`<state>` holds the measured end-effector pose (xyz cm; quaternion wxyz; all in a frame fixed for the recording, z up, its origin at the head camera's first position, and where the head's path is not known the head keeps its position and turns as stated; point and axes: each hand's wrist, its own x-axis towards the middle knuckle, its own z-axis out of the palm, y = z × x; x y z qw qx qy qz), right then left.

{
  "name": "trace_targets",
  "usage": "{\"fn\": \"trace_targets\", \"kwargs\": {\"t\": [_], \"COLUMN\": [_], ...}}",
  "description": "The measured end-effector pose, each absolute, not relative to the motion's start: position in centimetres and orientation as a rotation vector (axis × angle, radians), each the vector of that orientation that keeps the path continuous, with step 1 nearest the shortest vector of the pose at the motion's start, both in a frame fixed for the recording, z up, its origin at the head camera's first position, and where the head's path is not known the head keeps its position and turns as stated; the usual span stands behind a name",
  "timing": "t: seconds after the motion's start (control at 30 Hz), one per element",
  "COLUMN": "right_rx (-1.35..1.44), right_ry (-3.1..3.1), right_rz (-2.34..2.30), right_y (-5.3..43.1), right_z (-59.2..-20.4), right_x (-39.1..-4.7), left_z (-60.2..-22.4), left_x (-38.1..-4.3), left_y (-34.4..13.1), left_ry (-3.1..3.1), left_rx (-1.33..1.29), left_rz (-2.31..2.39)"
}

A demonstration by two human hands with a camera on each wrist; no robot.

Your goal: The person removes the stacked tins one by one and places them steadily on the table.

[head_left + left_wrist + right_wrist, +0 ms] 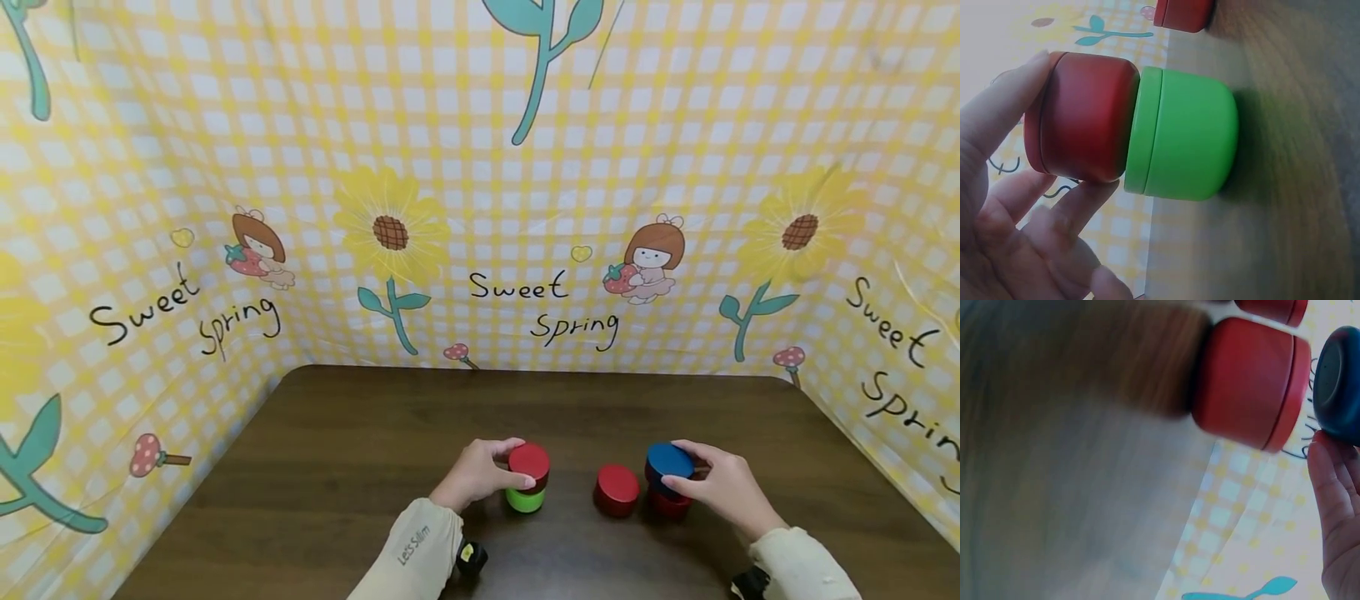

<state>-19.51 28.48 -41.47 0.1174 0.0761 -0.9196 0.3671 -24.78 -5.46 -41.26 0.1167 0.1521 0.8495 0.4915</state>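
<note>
My left hand (477,477) pinches a small round red tin (528,463) between thumb and fingers. That tin sits on top of a lime green tin (526,500); the left wrist view shows the red base touching the green lid, slightly offset. On the other side, my right hand (726,490) grips a blue tin (669,462) above a second red tin (670,506). A gap separates the blue tin (1340,387) from the red tin's lid in the right wrist view. Between the two pairs stands a third red tin (617,492), with neither hand on it.
Everything stands on a dark brown wooden table (360,442). A yellow checked cloth (480,200) with flowers and lettering hangs behind it and along both sides. Dark wrist devices (471,557) show at both cuffs.
</note>
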Motion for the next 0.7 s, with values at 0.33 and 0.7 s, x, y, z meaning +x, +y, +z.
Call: {"fn": "trace_targets", "kwargs": {"t": [0.33, 0.7], "right_rx": [0.109, 0.158], "right_ry": [-2.721, -2.692], "right_rz": [1.025, 0.956], "right_y": [30.6, 33.0], "right_z": [-41.1, -41.1], "right_x": [-19.1, -18.5], "left_z": [-41.2, -41.2], "left_x": [-24.7, -24.6], "left_y": [-5.5, -5.6], "left_ry": [2.491, 2.507], "left_rx": [0.451, 0.454], "left_rz": [1.45, 1.419]}}
